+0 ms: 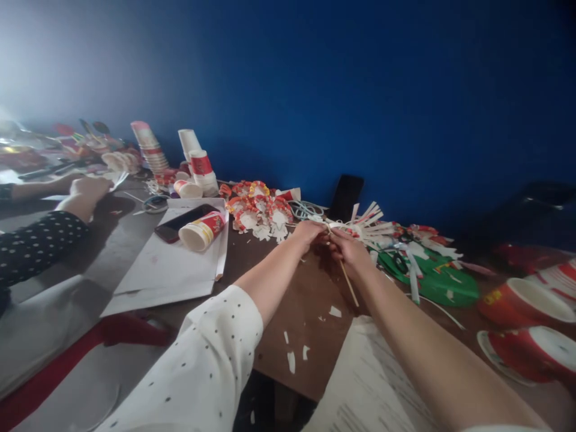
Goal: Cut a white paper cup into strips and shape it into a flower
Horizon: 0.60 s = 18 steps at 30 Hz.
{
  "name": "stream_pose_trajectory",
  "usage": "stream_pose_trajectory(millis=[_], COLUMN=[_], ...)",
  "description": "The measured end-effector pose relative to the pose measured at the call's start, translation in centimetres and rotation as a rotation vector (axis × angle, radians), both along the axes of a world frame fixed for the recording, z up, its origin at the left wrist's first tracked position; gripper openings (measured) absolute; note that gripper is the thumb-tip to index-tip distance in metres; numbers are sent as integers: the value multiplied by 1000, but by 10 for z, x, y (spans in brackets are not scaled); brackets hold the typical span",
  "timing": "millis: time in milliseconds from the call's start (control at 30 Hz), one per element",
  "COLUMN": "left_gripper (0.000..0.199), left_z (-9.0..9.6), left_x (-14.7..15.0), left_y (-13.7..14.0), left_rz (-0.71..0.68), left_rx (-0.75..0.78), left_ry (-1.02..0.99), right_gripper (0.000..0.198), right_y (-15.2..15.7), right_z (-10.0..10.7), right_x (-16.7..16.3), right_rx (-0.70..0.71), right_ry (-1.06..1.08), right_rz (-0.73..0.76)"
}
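Above the middle of the brown table, my left hand (311, 234) and my right hand (351, 247) meet with their fingers closed. A thin pale stick (349, 285) slants down from under my right hand, which grips it. Between the fingertips shows a small white strip (333, 225). My left fingers pinch at this spot, but what exactly they hold is partly hidden. Just behind my right hand lies a cup cut into white fringes (371, 221). Left of my hands sits a pile of cut red and white paper pieces (261, 210).
A dark phone (346, 195) leans against the blue wall. Left, a paper cup (202, 231) and another phone (180, 226) lie on a white board (166, 276), near stacked cups (202, 171). A co-worker's hand (90, 191) is farther left. Right are a green disc (443, 285) and red bowls (526, 303).
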<state>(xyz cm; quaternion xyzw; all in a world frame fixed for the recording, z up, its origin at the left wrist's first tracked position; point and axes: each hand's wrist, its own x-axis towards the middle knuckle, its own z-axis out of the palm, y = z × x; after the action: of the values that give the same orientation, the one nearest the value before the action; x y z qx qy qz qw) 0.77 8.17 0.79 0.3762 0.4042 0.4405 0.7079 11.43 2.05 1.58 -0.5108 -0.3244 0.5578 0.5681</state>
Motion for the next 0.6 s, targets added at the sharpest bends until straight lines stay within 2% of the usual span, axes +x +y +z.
stream_pose_trajectory(millis=[133,300,600], left_gripper=[14,10,13], left_z=[-3,-10,-13], left_x=[4,3,4], left_y=[9,9,15], left_rz=[56,17,19], left_rx=[-1,-1,-15], left_ry=[-52,-146,-101], right_gripper=[33,36,38], right_y=[21,26,24], right_z=[-10,-23,-20], right_x=[2,9,10], right_rx=[7,32,24], right_ry=[40,32,-1], right_rz=[-46,-15,-55])
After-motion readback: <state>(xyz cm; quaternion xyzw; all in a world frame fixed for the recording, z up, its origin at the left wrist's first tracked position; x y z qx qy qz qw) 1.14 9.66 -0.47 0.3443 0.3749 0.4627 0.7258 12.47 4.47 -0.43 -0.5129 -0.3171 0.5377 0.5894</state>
